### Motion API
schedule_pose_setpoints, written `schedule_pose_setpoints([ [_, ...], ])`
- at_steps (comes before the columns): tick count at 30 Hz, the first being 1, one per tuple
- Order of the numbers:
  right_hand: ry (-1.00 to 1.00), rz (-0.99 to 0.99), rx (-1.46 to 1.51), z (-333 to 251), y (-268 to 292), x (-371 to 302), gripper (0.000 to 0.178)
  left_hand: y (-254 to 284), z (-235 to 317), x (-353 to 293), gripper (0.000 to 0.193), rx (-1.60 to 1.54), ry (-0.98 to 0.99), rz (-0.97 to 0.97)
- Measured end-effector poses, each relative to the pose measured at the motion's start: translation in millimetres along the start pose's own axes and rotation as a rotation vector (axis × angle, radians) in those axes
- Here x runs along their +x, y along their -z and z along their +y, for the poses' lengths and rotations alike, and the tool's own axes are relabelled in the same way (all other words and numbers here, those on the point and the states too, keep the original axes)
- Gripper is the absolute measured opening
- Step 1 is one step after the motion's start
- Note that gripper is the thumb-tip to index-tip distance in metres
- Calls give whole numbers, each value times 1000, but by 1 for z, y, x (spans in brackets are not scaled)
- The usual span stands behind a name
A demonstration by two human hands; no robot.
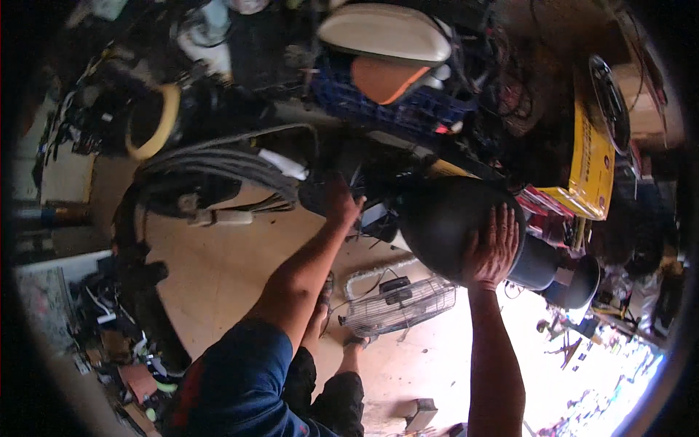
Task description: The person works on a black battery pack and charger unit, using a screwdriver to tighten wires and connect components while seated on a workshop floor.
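Observation:
My right hand lies flat, fingers stretched out, on a large dark grey rounded object whose kind I cannot make out. Grey cylindrical parts show just right of it. My left arm reaches forward, and my left hand is in the shadow beside a dark object whose shape is unclear. Most of its fingers are hidden there, so any grip does not show. Left of that hand runs a bundle of thick dark hoses or cables, with a white piece on it.
A wire fan guard lies on the floor near my feet. At the back, a blue crate holds a cream-coloured rounded thing and an orange piece. A yellow box stands at right. Clutter lines both sides.

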State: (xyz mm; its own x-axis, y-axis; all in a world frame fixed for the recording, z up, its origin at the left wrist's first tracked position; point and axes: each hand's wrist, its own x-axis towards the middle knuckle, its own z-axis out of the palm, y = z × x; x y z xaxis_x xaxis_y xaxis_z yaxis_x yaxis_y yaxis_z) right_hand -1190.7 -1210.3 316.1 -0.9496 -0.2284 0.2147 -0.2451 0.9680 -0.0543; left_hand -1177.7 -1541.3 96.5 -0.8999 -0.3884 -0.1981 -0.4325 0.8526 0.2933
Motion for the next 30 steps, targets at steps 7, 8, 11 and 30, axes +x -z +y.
schedule_pose_setpoints([
  [7, -30, 7, 52, -3, 8, 12, 61, -10, -16, 67, 94, -51, -79, 76],
  [8, -29, 13, 35, -1, 8, 10, 61, 1, -2, 63, 91, -60, -121, 97],
  [11, -33, 2, 5, -3, 18, 10, 61, 75, 25, 14, 75, -332, -219, 303],
  [30, 42, -74, 29, 25, -4, -13, 63, 393, 0, -417, 97, -1528, 125, -251],
])
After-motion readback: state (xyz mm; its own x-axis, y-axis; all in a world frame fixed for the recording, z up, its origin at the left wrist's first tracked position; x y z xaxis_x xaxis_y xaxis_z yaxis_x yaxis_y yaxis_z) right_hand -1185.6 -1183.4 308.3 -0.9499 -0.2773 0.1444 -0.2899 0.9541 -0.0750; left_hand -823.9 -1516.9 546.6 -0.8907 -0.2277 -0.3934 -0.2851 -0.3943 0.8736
